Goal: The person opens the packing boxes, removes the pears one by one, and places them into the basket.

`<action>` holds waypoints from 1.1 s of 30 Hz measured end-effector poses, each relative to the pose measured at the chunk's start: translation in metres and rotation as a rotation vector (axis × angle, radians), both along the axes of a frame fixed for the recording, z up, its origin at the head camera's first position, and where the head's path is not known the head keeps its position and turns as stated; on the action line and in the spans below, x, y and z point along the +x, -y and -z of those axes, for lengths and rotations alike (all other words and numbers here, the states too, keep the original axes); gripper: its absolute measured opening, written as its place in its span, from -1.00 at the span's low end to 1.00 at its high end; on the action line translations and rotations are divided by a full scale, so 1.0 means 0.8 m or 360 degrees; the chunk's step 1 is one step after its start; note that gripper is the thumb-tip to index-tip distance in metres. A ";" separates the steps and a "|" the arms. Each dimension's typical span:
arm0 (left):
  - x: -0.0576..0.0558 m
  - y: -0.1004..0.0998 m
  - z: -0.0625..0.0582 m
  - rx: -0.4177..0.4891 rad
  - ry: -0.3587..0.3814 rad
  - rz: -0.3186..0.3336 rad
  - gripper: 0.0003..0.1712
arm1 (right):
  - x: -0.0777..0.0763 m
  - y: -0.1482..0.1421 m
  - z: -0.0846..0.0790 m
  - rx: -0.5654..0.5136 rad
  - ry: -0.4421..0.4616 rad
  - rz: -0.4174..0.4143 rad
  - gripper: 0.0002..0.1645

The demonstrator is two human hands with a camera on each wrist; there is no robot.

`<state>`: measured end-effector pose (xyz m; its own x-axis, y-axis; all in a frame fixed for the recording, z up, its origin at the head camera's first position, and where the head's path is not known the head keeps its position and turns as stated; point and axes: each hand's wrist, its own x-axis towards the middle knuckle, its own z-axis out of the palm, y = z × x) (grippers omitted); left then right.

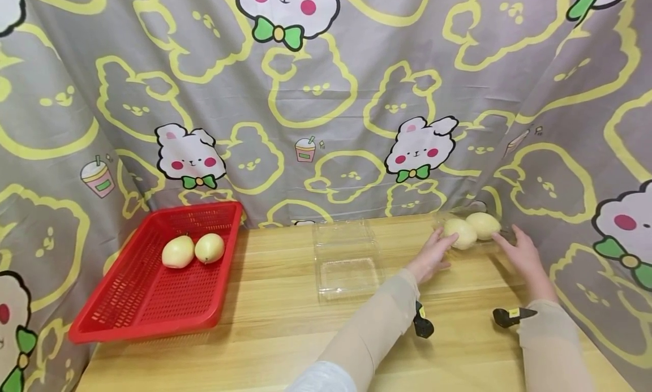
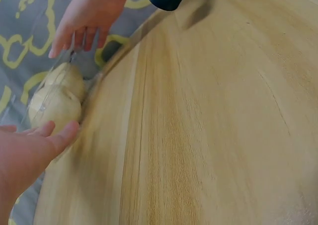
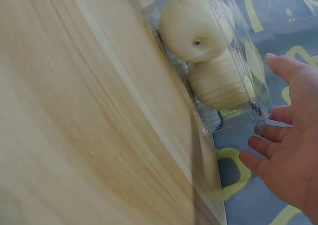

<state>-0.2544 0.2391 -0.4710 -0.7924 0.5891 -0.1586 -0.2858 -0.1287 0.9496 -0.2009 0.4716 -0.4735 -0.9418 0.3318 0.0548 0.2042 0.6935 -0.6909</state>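
Observation:
Two pale yellow pears (image 1: 460,233) sit side by side in a clear plastic box (image 3: 259,88) at the table's back right corner. My left hand (image 1: 432,257) is at the box's left end, its fingers stretched out alongside the nearer pear. At the opposite end is my right hand (image 1: 523,258), with fingers spread and fingertips close to the box's corner in the right wrist view. Whether those fingertips touch the plastic I cannot tell. Neither hand is curled round anything. Two more pears (image 1: 178,252) lie in a red plastic basket (image 1: 148,331) on the left.
A second clear plastic container (image 1: 348,276), its lid folded back, stands at the middle of the wooden table (image 1: 270,318). Patterned grey cloth (image 1: 326,98) hangs right behind the table and along both sides. Black devices (image 1: 423,321) are strapped to both forearms.

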 end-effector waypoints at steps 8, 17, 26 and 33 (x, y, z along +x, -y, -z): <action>0.012 0.002 -0.004 0.0077 0.0011 -0.0114 -0.08 | 0.005 0.007 0.000 0.0027 -0.0003 -0.0055 0.07; 0.034 0.018 0.000 0.0278 0.0128 -0.0201 -0.12 | 0.013 0.017 0.003 0.0134 -0.0074 -0.0095 0.01; 0.047 0.042 0.008 0.0367 0.0231 -0.0301 -0.19 | 0.024 0.042 0.000 0.0250 -0.0187 -0.0166 -0.07; 0.058 0.061 0.014 0.0352 0.0193 -0.0424 -0.24 | 0.033 0.061 -0.002 0.0238 -0.0146 -0.0234 -0.09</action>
